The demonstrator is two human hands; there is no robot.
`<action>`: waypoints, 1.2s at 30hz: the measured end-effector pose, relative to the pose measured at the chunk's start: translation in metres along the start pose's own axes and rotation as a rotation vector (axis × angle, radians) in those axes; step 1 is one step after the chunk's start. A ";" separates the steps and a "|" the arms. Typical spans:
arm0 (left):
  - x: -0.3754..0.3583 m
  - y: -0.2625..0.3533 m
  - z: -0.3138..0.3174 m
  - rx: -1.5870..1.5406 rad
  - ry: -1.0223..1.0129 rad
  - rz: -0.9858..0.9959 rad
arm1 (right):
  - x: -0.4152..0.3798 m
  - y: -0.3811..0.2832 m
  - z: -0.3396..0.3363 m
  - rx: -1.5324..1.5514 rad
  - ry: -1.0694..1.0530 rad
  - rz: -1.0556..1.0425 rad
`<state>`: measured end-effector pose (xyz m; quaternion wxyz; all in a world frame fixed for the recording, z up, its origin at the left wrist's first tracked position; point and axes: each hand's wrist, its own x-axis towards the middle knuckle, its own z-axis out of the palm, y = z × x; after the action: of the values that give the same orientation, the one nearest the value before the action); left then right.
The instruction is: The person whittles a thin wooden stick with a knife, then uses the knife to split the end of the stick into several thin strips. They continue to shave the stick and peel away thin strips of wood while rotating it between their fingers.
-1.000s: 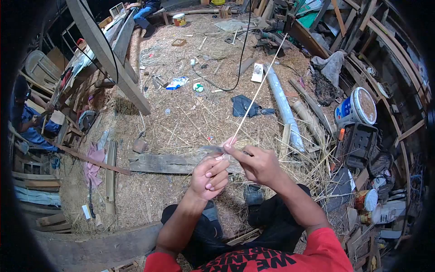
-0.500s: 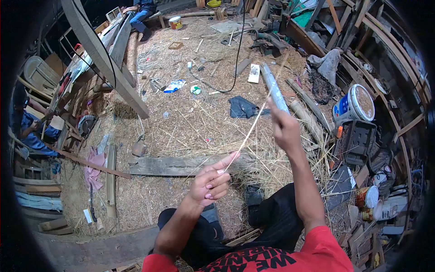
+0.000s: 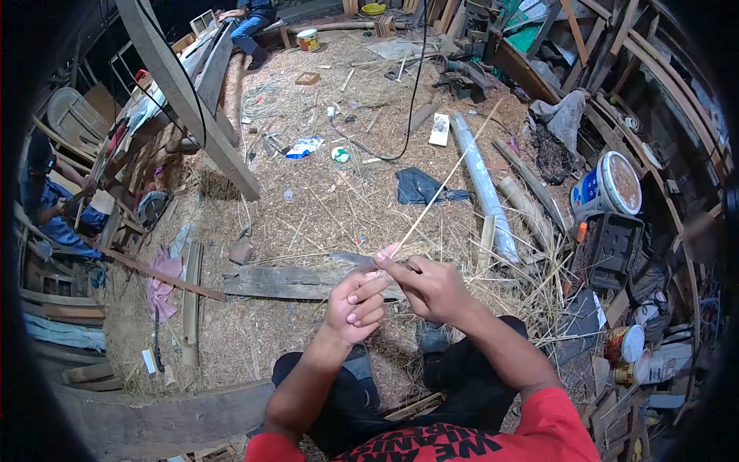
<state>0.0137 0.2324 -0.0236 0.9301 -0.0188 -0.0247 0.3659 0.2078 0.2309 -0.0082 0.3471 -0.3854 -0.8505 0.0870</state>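
Observation:
A long, thin pale strip, like split bamboo or straw point(image 3: 446, 182), slants up and away to the right from my hands. My left hand point(image 3: 357, 304) is closed around its lower end, fingers curled and thumb pointing up. Right beside it, my right hand point(image 3: 435, 291) has its fingertips together at the strip's lower part, against the left thumb and index finger. The very end of the strip is hidden in the fingers. Below both hands, a weathered plank point(image 3: 292, 283) lies on the floor.
Straw and shavings cover the floor. A long pale beam point(image 3: 483, 185) and dark cloth point(image 3: 422, 187) lie ahead. On the right stand a blue-and-white bucket point(image 3: 608, 185) and a black case point(image 3: 608, 250). A slanted post point(image 3: 185, 96) rises at left; two people sit beyond.
My right hand has come down along the strip, from high above to beside my left hand. The left hand keeps its hold. The whole view has shifted slightly.

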 end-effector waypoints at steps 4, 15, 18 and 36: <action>0.000 0.000 -0.005 0.030 -0.062 -0.013 | 0.001 0.004 -0.005 0.011 0.062 -0.005; -0.001 -0.003 0.008 0.122 0.004 0.045 | 0.004 0.032 -0.014 -0.114 0.053 0.123; -0.002 -0.003 0.011 0.111 0.008 0.056 | 0.006 0.032 -0.015 -0.173 0.062 0.136; -0.007 0.009 0.010 0.134 0.052 0.138 | -0.008 0.072 -0.018 0.275 0.423 0.490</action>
<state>0.0013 0.2343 -0.0148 0.9022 0.0321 0.0255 0.4294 0.2662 0.2727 -0.0285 0.5333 -0.5372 -0.6223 0.1994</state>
